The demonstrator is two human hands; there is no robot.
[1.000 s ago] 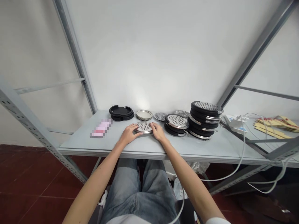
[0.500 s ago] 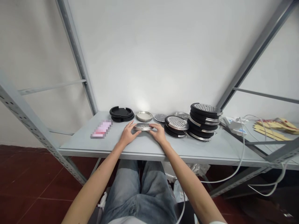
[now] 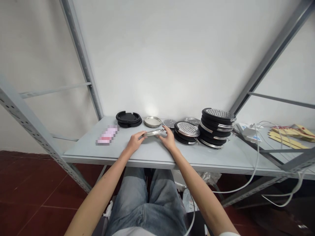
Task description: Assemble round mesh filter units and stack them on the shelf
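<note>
A round silver metal disc [image 3: 154, 132] is tilted nearly edge-on above the tabletop, its perforated face turned out of sight. My left hand [image 3: 135, 141] grips its left edge, thumb toward me. On the opposite edge, the fingers and thumb of my right hand [image 3: 168, 139] are closed around the rim. Just behind the disc lies a small stack of plain round metal plates [image 3: 152, 121]. Loose perforated discs [image 3: 169, 123] rest to the right of that stack. Beside my right hand stands a short stack of black-rimmed perforated discs [image 3: 187, 129].
A taller stack of black-rimmed discs [image 3: 218, 126] stands farther right. Black plastic rings [image 3: 128, 118] and a pixelated pink item [image 3: 107, 135] lie at left. White cables [image 3: 256, 160], a white box [image 3: 251, 133] and yellow strips [image 3: 287, 137] are at far right. Grey shelf posts [image 3: 81, 59] flank the table [image 3: 98, 152].
The disc was lying flatter with its perforated face up; it has been lifted and tipped almost edge-on, its right side higher. Both hands have stayed on it, shifting their fingers slightly.
</note>
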